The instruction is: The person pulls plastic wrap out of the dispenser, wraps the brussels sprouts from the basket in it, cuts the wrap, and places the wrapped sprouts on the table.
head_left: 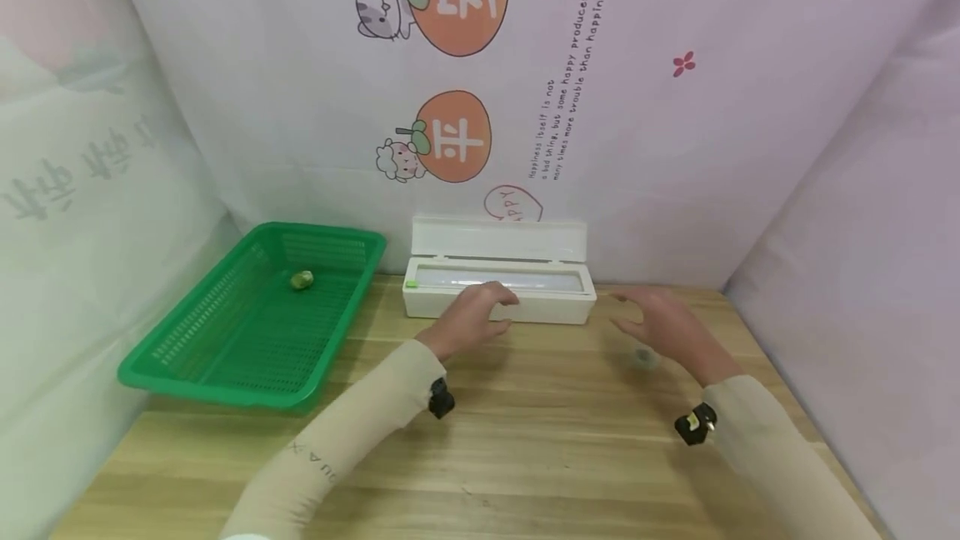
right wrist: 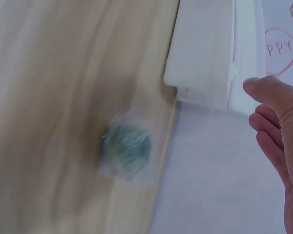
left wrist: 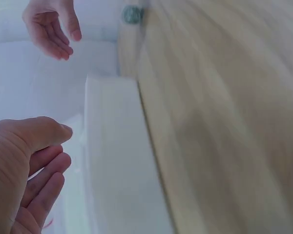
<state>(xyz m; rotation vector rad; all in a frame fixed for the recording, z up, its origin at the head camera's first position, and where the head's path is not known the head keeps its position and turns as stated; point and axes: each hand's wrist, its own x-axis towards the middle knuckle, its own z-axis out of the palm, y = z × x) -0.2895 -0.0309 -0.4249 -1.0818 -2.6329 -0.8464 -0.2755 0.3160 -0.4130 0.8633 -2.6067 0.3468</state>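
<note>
A long white cling film box (head_left: 498,311) stands against the back wall with its lid (head_left: 498,238) raised and a pale roll inside. My left hand (head_left: 468,319) hovers in front of the box, fingers loosely bent and nothing held. Past the box's right end, my right hand (head_left: 667,327) is also in the air, thumb apart from the fingers, holding nothing. Below that hand lies a small green item in clear plastic wrap (right wrist: 129,148); its exact kind is blurred. In the left wrist view both hands appear, with the wrapped item (left wrist: 133,14) near the top.
On the left of the wooden table (head_left: 525,457) sits a green plastic basket (head_left: 330,357). A small yellowish-green item in shiny wrap (head_left: 302,280) lies in its far part. Printed white cloth (head_left: 637,148) encloses the table at the back and sides.
</note>
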